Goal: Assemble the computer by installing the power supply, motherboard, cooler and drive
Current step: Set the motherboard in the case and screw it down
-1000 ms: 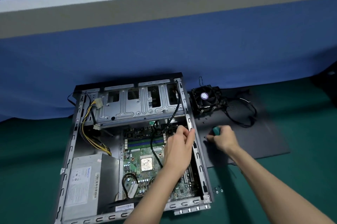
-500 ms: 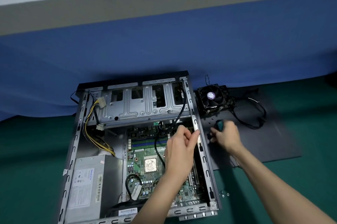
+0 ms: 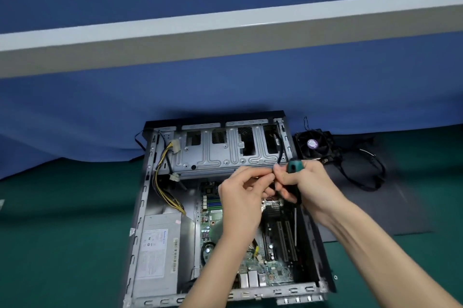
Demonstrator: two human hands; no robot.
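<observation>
- Right hand [image 3: 307, 182] clamped its fingers on a green-and-black-handled screwdriver [image 3: 294, 166], shaft down, over the open grey metal computer case [image 3: 140, 207].
- Left hand [image 3: 240, 193] had its fingertips together beside it; on what was unclear.
- Grey boxy power supply [image 3: 157, 245] and green motherboard [image 3: 213, 228] sat inside; black fan cooler [image 3: 314, 145] lay outside.

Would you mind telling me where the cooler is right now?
In the head view, the cooler sits outside the case, on the dark panel by its far right corner.
</observation>
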